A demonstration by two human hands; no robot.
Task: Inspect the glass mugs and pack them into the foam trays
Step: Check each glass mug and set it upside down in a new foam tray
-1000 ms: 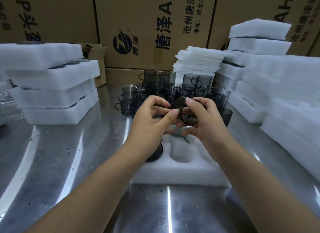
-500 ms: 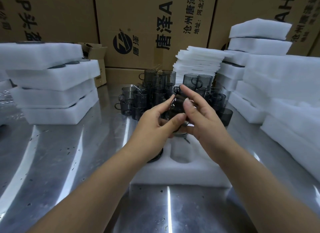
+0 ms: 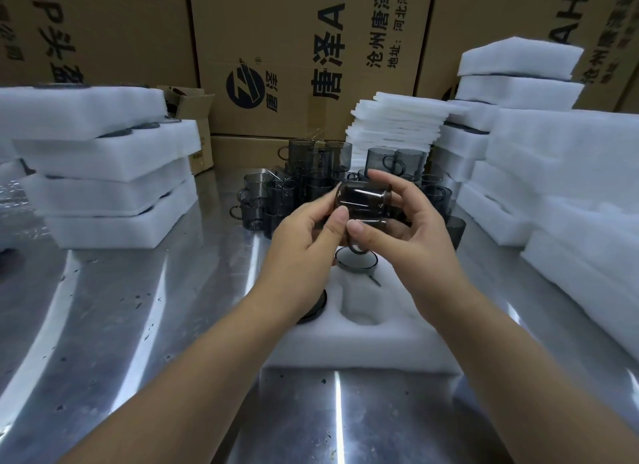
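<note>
A: Glass mug (image 3: 361,201)?
B: Centre of frame, tipped sideways, held clear above foam tray (image 3: 363,346) on desk (image 3: 138,325).
A: Fingers?
B: Of left hand (image 3: 304,246) and right hand (image 3: 411,235) alike, curled round the mug body.
A: Handling?
B: Likely light, rigid, slick, breakable; better gripped by body than by thin handle.

I stand at a scuffed, speckled stainless-steel table (image 3: 103,325); bright light streaks cross the lower frame. Tall printed cardboard cartons (image 3: 276,49) wall off the top. A small open box (image 3: 195,106) sits upper left.
</note>
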